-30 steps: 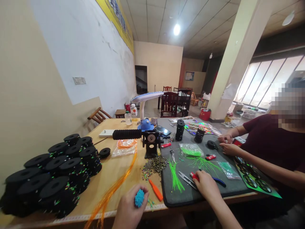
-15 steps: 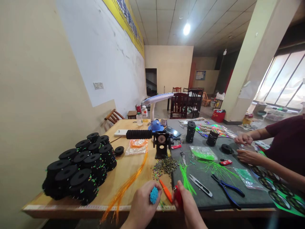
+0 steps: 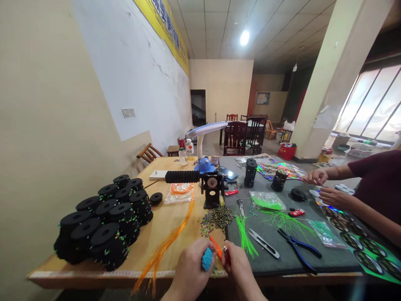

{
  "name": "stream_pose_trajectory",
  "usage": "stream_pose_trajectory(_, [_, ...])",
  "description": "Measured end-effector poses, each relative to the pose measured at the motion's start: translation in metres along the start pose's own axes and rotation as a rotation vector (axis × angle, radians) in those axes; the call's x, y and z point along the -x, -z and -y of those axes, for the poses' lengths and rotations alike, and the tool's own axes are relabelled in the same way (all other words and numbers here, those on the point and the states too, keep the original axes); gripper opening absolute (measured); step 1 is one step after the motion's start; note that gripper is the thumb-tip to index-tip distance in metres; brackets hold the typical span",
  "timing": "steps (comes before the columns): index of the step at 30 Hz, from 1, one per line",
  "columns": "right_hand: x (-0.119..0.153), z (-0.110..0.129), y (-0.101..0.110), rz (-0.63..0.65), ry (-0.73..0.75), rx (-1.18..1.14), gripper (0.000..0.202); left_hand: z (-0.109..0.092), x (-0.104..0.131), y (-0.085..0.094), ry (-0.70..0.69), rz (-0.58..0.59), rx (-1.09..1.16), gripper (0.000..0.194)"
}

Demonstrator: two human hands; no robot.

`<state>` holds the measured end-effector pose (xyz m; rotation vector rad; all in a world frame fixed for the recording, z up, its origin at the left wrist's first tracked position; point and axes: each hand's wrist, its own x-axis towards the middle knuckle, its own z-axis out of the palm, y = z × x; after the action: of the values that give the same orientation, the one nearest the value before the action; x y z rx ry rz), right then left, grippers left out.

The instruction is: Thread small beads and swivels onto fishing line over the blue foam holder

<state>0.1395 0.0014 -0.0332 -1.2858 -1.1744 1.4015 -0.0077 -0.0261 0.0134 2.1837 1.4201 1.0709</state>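
Observation:
My left hand (image 3: 191,267) is closed around a bundle of turquoise strands (image 3: 206,258), whose bunched end faces up. Close beside it, my right hand (image 3: 238,264) grips a red lighter (image 3: 226,253), its metal top near my left fingertips. Whether a flame burns there I cannot tell. Partly hidden between the two hands lies an orange tapered tool (image 3: 215,244). Just beyond them on the table is a heap of dark and gold beads (image 3: 221,217). Green strands (image 3: 246,238) lie to the right of my right hand.
Black foam spools (image 3: 103,217) stack up at left, with orange strands (image 3: 175,232) nearer. A black winder (image 3: 212,188) and a lamp (image 3: 203,146) stand ahead. Thread snips (image 3: 265,243) and blue-handled pliers (image 3: 299,248) lie right. A co-worker's hands (image 3: 326,188) are at far right.
My right hand has moved left with the lighter, up to my left hand. The left hand has shifted slightly right. The co-worker's hands have also moved.

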Motion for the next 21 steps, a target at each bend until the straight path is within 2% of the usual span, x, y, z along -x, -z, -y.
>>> stream_pose_trajectory(7, [0.0015,0.0019,-0.0018,-0.012,0.032,-0.019,0.060,0.0011,0.0010,0.0002,0.018,0.008,-0.014,0.012])
stream_pose_trajectory(15, [-0.0015,-0.0018,-0.0013,0.009,0.007,-0.037,0.061,-0.0001,0.0006,0.0013,0.001,0.012,-0.017,0.013])
stream_pose_trajectory(21, [-0.0026,-0.0024,-0.0025,-0.020,-0.021,-0.065,0.062,0.0010,0.0007,0.0005,0.013,0.019,-0.036,0.012])
